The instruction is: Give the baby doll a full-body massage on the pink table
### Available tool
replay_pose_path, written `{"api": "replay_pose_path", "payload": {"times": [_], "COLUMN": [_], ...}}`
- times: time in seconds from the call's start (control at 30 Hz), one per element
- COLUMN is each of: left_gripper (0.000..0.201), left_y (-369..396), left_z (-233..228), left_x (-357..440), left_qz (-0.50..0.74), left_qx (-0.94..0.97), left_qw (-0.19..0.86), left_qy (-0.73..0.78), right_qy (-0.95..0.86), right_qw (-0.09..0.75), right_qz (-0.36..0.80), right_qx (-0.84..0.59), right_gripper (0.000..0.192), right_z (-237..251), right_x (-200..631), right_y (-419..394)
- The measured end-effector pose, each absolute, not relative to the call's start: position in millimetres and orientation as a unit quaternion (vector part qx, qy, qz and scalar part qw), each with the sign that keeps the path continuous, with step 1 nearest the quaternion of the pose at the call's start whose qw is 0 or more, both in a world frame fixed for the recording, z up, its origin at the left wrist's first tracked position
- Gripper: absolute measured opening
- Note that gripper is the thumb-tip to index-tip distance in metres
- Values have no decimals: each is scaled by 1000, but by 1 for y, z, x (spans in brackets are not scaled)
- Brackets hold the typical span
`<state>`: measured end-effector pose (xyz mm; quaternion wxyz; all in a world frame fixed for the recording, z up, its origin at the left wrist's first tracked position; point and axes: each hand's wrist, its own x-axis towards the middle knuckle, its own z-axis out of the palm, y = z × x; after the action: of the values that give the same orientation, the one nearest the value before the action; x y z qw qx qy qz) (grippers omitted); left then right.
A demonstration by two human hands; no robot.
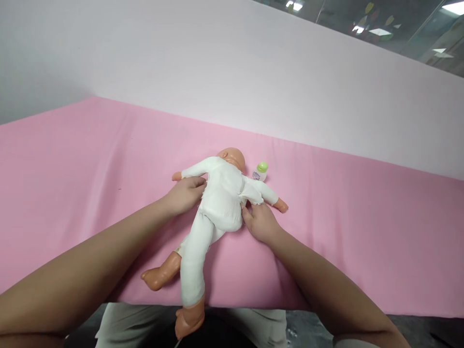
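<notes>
A baby doll [221, 193] in a white one-piece suit lies face down on the pink sheet [90, 164], head away from me, legs hanging past the near edge. My left hand [184, 194] presses against the doll's left side, fingers on the white cloth. My right hand [260, 221] grips the suit at the doll's right side, under its arm. One leg is bare below the knee, the other covered to the ankle. A small white bottle with a green cap [260, 171] lies just right of the doll's head.
The pink sheet covers a wide flat surface that meets a pale wall [253, 72] at the back. My lap in grey trousers [119, 328] shows below the near edge. Glass with ceiling-light reflections [380, 29] is at the top right.
</notes>
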<state>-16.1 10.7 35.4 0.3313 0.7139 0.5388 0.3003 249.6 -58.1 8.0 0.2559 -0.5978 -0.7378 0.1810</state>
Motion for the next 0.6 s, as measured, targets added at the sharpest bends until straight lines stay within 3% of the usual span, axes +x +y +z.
{"api": "replay_pose_path", "payload": {"times": [0.1, 0.17, 0.23, 0.3, 0.43, 0.6], "left_gripper": [34, 51, 71, 77, 79, 88], "left_y": [-3, -14, -21, -20, -5, 5], "left_z": [44, 50, 53, 52, 42, 29], "left_x": [-23, -23, -21, -19, -20, -18], "left_qz": [360, 390, 344, 273, 222, 189], "left_qx": [746, 791, 852, 892, 882, 840], "left_qw": [262, 212, 184, 164, 145, 211], "left_qy": [496, 422, 348, 320, 389, 463], "right_qy": [-736, -736, -737, -741, -730, -715], "right_qw": [246, 252, 264, 273, 291, 309], "right_qz": [167, 166, 174, 180, 175, 204], "right_qx": [-608, -606, -597, -587, -593, -593], "right_gripper": [31, 29, 28, 28, 31, 52], "right_z": [7, 7, 8, 8, 5, 1], "right_x": [252, 252, 252, 253, 255, 251], "right_y": [-55, -54, -54, -53, -52, -59]}}
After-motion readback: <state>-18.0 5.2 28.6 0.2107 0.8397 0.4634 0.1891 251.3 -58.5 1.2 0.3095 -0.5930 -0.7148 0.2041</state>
